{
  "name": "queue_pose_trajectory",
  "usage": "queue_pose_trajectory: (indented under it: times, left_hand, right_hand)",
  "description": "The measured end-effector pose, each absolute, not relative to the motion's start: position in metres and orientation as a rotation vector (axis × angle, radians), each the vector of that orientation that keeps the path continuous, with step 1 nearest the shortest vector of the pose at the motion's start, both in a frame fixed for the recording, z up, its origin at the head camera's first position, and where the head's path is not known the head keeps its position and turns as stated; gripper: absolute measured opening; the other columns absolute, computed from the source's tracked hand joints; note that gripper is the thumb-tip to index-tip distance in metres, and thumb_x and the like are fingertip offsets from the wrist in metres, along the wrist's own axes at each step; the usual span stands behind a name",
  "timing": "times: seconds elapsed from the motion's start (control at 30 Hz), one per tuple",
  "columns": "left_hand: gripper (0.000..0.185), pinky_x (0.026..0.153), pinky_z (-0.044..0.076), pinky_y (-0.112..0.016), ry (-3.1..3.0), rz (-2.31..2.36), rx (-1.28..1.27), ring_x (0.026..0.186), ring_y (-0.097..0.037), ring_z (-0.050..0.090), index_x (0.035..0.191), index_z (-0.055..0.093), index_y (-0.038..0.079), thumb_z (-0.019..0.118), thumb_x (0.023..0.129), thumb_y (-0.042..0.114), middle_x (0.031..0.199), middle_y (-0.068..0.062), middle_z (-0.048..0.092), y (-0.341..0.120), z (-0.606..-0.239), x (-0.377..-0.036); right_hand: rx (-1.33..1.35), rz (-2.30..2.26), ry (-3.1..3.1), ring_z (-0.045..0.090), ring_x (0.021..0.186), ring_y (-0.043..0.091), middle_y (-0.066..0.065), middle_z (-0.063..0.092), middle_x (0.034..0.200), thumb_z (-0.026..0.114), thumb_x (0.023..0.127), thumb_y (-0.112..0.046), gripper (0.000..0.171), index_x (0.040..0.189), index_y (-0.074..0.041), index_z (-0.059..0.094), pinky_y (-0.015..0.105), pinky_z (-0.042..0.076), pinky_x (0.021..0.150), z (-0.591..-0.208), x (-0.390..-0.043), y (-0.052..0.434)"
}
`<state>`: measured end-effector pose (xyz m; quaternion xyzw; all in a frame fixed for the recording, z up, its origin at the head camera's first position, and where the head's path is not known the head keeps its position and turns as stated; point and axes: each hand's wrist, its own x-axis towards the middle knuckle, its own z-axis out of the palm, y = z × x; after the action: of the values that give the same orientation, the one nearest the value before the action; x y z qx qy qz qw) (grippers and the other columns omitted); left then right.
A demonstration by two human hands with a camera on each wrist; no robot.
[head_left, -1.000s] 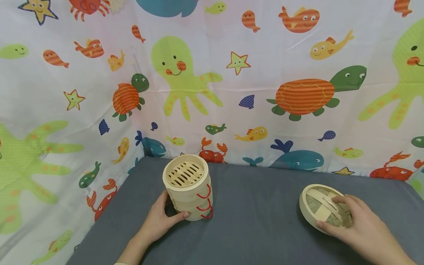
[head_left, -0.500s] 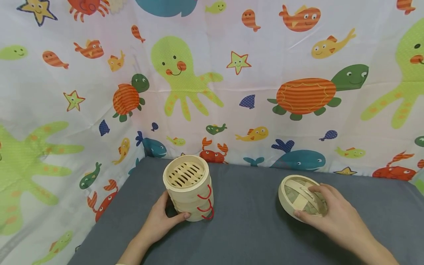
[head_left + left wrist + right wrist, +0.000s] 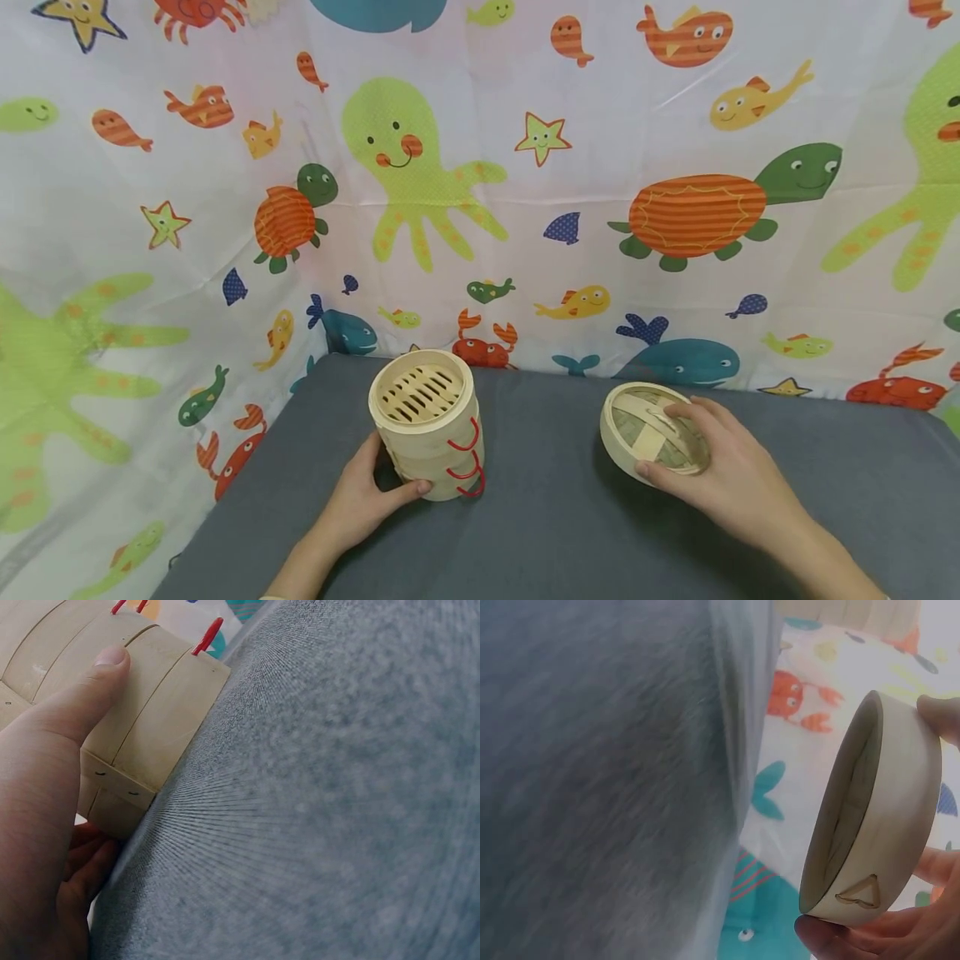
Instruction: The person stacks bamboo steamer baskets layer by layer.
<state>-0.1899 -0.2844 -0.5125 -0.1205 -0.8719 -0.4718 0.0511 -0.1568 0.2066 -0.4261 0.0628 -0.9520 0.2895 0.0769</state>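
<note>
A stacked bamboo steamer (image 3: 431, 433) stands on the dark grey cloth at the left, its slatted top facing up and red loops down its right side. My left hand (image 3: 363, 492) grips it low, thumb across the front, the other fingers partly hidden behind. In the left wrist view the steamer wall (image 3: 142, 705) touches the cloth. To the right, my right hand (image 3: 731, 475) holds a round bamboo lid (image 3: 648, 429) with a woven top and a strap handle. The right wrist view shows the lid (image 3: 889, 810) tilted and raised off the cloth, its hollow underside visible.
Grey cloth (image 3: 540, 517) covers the table. A white curtain (image 3: 465, 67) printed with sea animals hangs along the back and left side. Between the steamer and the lid lies a stretch of grey cloth.
My right hand has carried the lid leftward and slightly toward the back, closer to the steamer. The left hand and the steamer have stayed in place.
</note>
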Motion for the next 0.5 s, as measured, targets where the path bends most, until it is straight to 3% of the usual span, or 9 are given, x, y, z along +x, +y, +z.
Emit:
queue_pose_trajectory:
  times: [0.3, 0.5]
  left_hand:
    - [0.099, 0.113, 0.045, -0.060, -2.666, -1.418, -0.365, 0.139, -0.020, 0.058, 0.166, 0.039, 0.030, 0.095, 0.087, 0.045, 0.153, 0.003, 0.058, -0.286, -0.511, -0.188]
    - [0.099, 0.113, 0.045, -0.060, -2.659, -1.425, -0.363, 0.138, -0.018, 0.058, 0.166, 0.039, 0.032, 0.096, 0.086, 0.045, 0.153, 0.005, 0.058, -0.285, -0.512, -0.189]
  right_hand:
    - [0.327, 0.890, -2.749, 0.057, 0.129, 0.042, 0.014, 0.055, 0.151, 0.088, 0.083, -0.069, 0.082, 0.142, -0.018, 0.064, 0.065, 0.053, 0.091, -0.417, -0.166, 0.179]
    - [0.375, 0.899, -2.703, 0.055, 0.132, 0.040, 0.012, 0.056, 0.150, 0.089, 0.081, -0.070, 0.082, 0.138, -0.017, 0.066, 0.064, 0.053, 0.093, -0.413, -0.169, 0.166]
